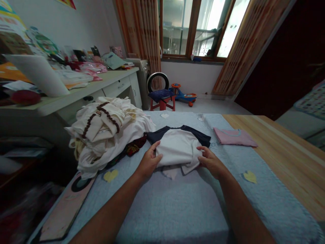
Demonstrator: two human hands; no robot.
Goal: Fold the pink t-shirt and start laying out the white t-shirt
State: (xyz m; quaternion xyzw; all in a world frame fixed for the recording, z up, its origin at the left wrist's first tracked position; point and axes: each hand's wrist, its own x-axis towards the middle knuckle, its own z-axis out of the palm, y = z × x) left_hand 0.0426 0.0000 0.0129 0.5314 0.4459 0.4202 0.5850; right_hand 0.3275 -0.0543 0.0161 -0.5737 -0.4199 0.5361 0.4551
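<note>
A white shirt with dark navy sleeves lies on the blue cloth in front of me, its lower part gathered up toward the collar. My left hand pinches its left edge between thumb and fingers. On the opposite edge, my right hand grips the white fabric the same way. A loose corner of the shirt hangs down near the right hand. To the right rests a folded pink garment, apart from both hands.
A heap of white and cream clothes sits on the left of the cloth, with a pink flat board in front. Bare wood borders the cloth at right. A cluttered desk stands at left, a red stool beyond.
</note>
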